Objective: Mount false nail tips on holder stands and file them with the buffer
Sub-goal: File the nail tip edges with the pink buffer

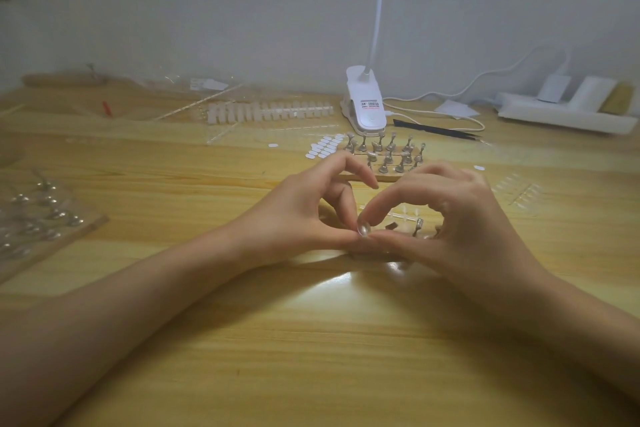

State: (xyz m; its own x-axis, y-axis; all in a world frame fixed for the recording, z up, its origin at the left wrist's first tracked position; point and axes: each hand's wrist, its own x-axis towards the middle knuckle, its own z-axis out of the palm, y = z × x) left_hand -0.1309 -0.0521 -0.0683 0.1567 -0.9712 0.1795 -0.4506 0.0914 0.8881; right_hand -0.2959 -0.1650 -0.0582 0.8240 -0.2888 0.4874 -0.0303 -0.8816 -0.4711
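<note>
Both hands meet at the table's centre. My left hand [304,211] and my right hand [460,215] pinch a clear false nail tip [363,229] together between thumbs and fingertips, over a small holder stand that my fingers largely hide. Another metal holder stand [418,226] stands just under my right palm on a base that is mostly hidden. Behind my hands a wooden base [384,177] carries several upright metal holder stands [386,152]. A long strip of white nail tips [270,112] lies farther back. I see no buffer that I can tell apart.
A white clip lamp [366,104] stands at the back centre with its cable trailing right to a power strip [561,111]. Black tweezers [436,130] lie beside it. White adhesive dots [323,147] sit left of the stands. A packet of stands [38,218] lies at far left.
</note>
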